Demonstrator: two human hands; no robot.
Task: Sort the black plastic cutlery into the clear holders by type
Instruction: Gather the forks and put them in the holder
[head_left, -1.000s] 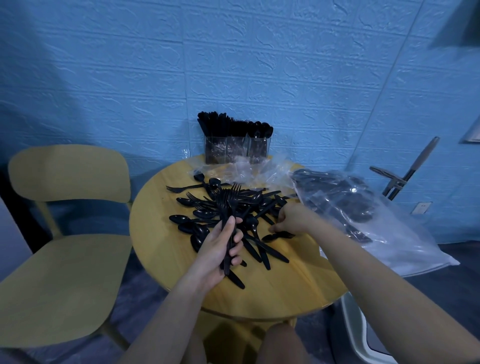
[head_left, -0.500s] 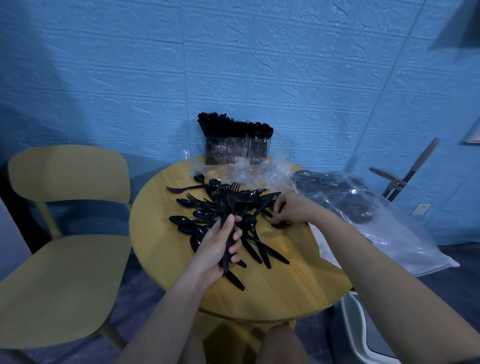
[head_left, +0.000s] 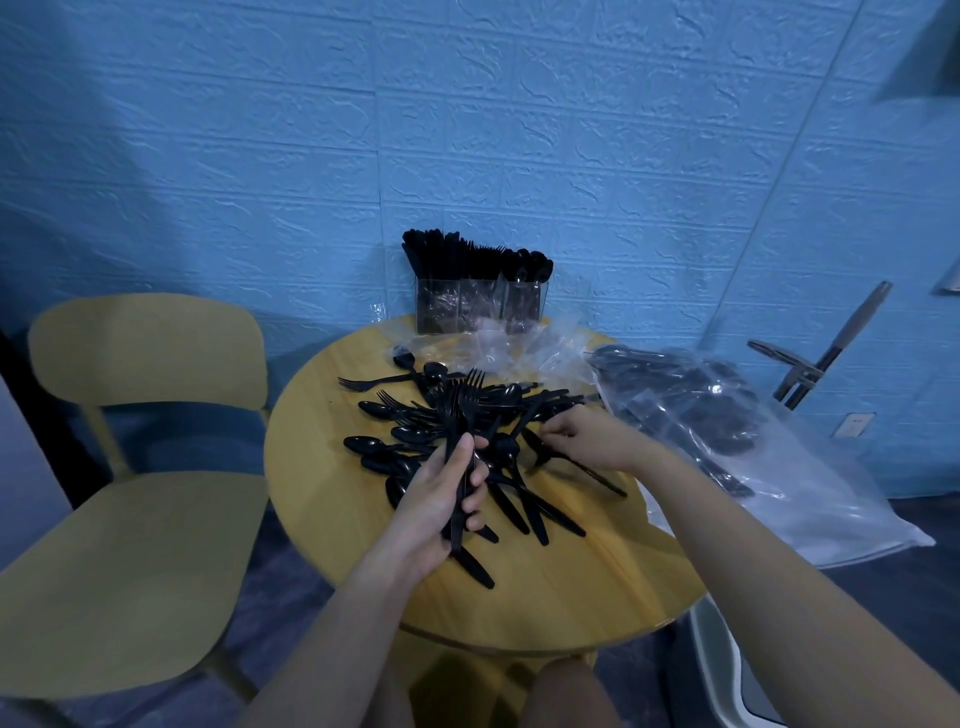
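Head view: the left hand (head_left: 441, 499) grips a bundle of forks (head_left: 462, 415), tines pointing away toward the clear holders (head_left: 480, 306) at the far edge of the surface (head_left: 571, 587). The right hand (head_left: 587, 441) pinches one piece from the loose pile (head_left: 498, 447); its type cannot be told. That piece's long axis runs rightward toward the person. The bundle lies just left of it, so the left hand is nearer.

Two bare forearms reach forward from the bottom edge. The left hand (head_left: 441, 499) is raised palm up, thumb and fingers curled in a grip around a bundle of forks (head_left: 462, 415) pointing away. The right hand (head_left: 587, 436) reaches further ahead, knuckles up, fingers bent down, pinching a single fork (head_left: 576, 465).
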